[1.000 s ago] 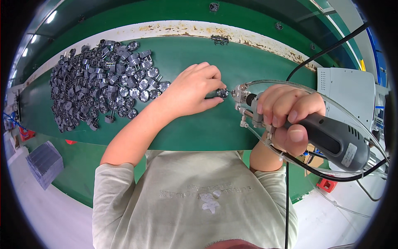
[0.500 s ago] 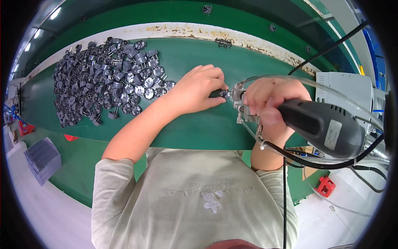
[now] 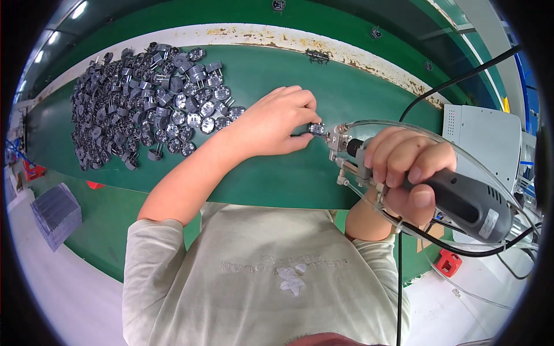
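Note:
My left hand reaches over the green tabletop. Its thumb and fingertips pinch a small round black electronic part with a shiny face. From the right, my right hand is wrapped around a dark grey corded hand tool with metal fittings at its front. The tool's narrow tip points left and meets or nearly meets the part; I cannot tell whether they touch. Left of my left forearm lies a large pile of similar round black parts, some with pins sticking out.
A clear hose and a black cable trail right from the tool. A grey-white box-shaped machine stands at the right. A rusty white ledge borders the far side. A red object sits low at the right.
My right hand and the tool have swung right and nearer to me, with the tool's body now more tilted. My left hand keeps the part in nearly the same place.

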Action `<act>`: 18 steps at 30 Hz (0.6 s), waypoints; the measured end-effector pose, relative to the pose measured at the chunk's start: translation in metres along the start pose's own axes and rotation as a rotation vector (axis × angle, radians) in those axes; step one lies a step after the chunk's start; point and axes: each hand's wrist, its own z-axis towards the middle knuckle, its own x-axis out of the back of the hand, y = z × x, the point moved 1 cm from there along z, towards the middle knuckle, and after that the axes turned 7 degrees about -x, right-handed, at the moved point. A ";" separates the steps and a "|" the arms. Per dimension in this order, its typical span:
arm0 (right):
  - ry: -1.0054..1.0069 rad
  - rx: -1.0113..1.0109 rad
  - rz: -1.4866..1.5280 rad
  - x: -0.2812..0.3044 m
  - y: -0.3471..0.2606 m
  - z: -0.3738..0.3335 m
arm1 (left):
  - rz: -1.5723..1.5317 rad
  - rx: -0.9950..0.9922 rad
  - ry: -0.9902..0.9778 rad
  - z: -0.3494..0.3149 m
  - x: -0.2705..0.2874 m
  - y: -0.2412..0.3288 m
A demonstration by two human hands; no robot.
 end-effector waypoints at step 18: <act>0.016 0.005 -0.034 -0.007 0.005 0.002 | -0.017 -0.019 0.008 0.001 -0.001 -0.002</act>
